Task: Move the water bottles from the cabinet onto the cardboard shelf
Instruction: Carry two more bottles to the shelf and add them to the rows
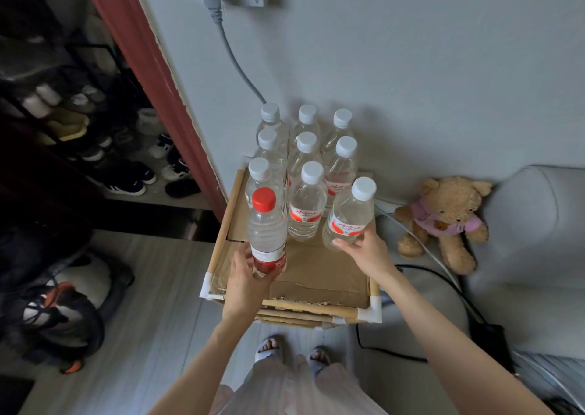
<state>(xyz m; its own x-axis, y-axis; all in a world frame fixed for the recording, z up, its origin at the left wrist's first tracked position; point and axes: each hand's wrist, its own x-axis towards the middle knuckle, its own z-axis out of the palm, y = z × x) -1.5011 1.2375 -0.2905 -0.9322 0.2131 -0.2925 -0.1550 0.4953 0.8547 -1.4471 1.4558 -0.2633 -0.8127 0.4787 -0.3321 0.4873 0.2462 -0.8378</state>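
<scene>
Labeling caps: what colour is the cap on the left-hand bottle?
Red cap, head view; the others are white.

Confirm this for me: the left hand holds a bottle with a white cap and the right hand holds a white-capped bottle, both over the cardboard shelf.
Not quite. In the head view, the left hand holds the red-capped bottle, not a white-capped one. The rest stands: the right hand holds a white-capped bottle, and both are over the cardboard shelf.

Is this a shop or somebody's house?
Most likely somebody's house, near the entrance. A shoe rack full of shoes stands on the left, a teddy bear sits on the floor against the wall, and a grey sofa is on the right.
</scene>
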